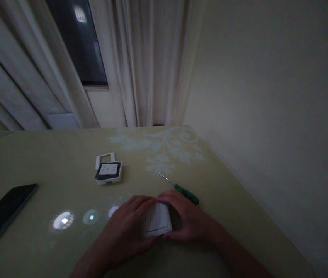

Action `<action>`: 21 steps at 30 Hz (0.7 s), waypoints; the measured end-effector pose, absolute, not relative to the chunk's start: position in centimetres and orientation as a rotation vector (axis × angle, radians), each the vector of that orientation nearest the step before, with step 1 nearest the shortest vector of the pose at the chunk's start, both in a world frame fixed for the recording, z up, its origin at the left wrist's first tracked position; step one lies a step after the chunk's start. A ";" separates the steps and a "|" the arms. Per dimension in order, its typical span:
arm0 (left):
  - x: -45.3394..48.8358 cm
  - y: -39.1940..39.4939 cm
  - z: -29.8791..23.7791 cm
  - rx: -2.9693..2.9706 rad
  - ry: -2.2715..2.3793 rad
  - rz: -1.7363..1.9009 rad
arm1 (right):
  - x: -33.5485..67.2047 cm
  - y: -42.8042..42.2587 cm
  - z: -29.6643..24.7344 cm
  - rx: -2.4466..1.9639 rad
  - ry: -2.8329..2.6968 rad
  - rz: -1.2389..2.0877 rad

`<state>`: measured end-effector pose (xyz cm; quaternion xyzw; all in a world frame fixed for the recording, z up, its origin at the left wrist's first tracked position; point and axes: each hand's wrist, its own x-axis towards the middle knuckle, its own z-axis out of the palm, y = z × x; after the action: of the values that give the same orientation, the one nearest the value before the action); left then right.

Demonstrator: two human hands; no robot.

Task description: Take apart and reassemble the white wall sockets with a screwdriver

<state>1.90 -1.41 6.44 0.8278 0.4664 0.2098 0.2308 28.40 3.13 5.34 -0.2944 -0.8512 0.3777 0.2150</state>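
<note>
White switch [156, 221], a square plastic wall plate with two flat rockers side by side and a thin seam running between them, lies face up near the front edge of the table [50, 154], pressed between both hands. Its face is plain; the light is too dim to tell whether any writing is on it. The left hand [126, 227] grasps it from the left, fingers curled over its top corner and thumb along its lower edge. The right hand [187, 218] grasps it from the right, fingertips meeting those of the left hand above the plate.

Just behind the right hand lies a screwdriver [185, 193] with a green handle and a thin metal shaft that points away to the left. Farther back and to the left sits a socket [108, 172], white-faced on a dark body, with an empty white frame [105, 158] touching its far edge. A dark phone [3, 214] lies flat, well apart, at the left edge of the table. The tabletop is glossy pale green with a pale leaf pattern [164, 148] at its far corner and round lamp reflections [63, 220] left of the hands. Behind the table hang pale curtains [149, 58] beside a dark window [77, 38]; a bare cream wall [268, 77] runs along the right
</note>
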 end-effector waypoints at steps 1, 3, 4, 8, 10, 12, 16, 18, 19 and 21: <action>1.8 -1.4 6.4 2.287 1.276 0.587 | 28.4 3.1 5.3 -0.810 -2.348 1.053; 1.7 -1.5 6.3 2.305 1.274 0.588 | 28.4 3.0 5.2 -0.813 -2.314 1.075; 1.7 -1.5 6.3 2.313 1.279 0.583 | 28.4 3.0 5.1 -0.819 -2.292 1.088; 1.6 -1.6 6.3 2.333 1.294 0.551 | 28.6 3.0 4.6 -0.823 -2.224 1.127; 1.7 -1.5 6.4 2.330 1.298 0.542 | 28.7 3.1 4.5 -0.815 -2.214 1.137; 1.7 -1.5 6.5 2.325 1.308 0.545 | 28.7 3.2 4.5 -0.814 -2.221 1.142; 1.6 -1.3 6.2 2.328 1.302 0.554 | 28.5 3.1 4.7 -0.878 -2.235 1.164; 1.5 -1.3 6.0 2.321 1.287 0.551 | 28.5 3.0 4.9 -0.910 -2.226 1.187; 1.4 -1.3 5.9 2.311 1.281 0.548 | 28.4 2.9 4.9 -0.918 -2.221 1.195; 1.3 -1.2 5.8 2.278 1.273 0.531 | 28.4 2.9 4.9 -0.927 -2.208 1.198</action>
<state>1.28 -1.19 5.83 0.8311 0.4644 0.1937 0.2369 28.43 2.89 4.94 -0.3369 -0.8026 0.4354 0.2299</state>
